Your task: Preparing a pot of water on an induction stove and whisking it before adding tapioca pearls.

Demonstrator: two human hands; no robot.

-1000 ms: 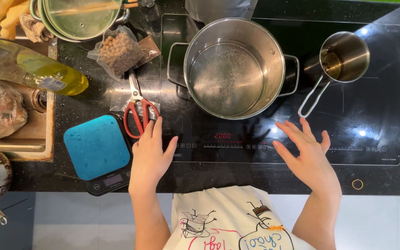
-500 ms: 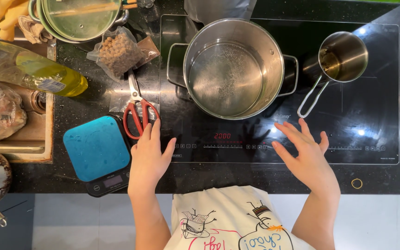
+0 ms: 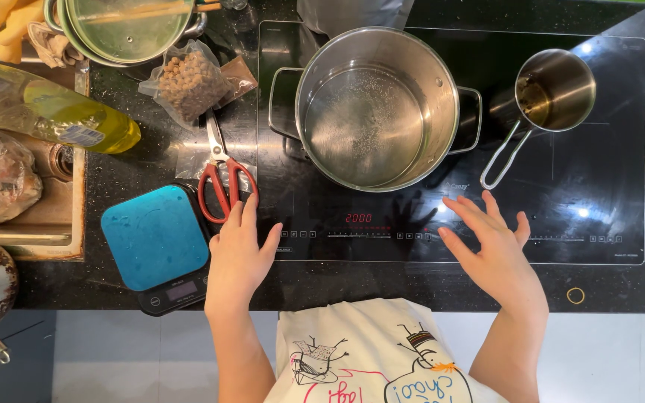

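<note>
My left hand (image 3: pixel 239 257) rests flat on the black counter, fingers apart, its fingertips just below the red-handled scissors (image 3: pixel 222 175). My right hand (image 3: pixel 493 246) hovers open over the control strip of the black induction hob (image 3: pixel 606 172), holding nothing. Above both hands a large steel pot (image 3: pixel 375 108) with water in it stands on the left zone. A small steel saucepan (image 3: pixel 550 93) with a wire handle stands at the upper right of the hob.
A blue-topped kitchen scale (image 3: pixel 157 239) sits left of my left hand. A bag of brown pellets (image 3: pixel 188 82), an oil bottle (image 3: pixel 61 116), a green lidded pot (image 3: pixel 125 30) and a sink (image 3: pixel 54 216) holding a wrapped bundle lie at the left.
Both hands stay in nearly the same place; my right hand has shifted slightly left along the control strip. Nothing was picked up or let go.
</note>
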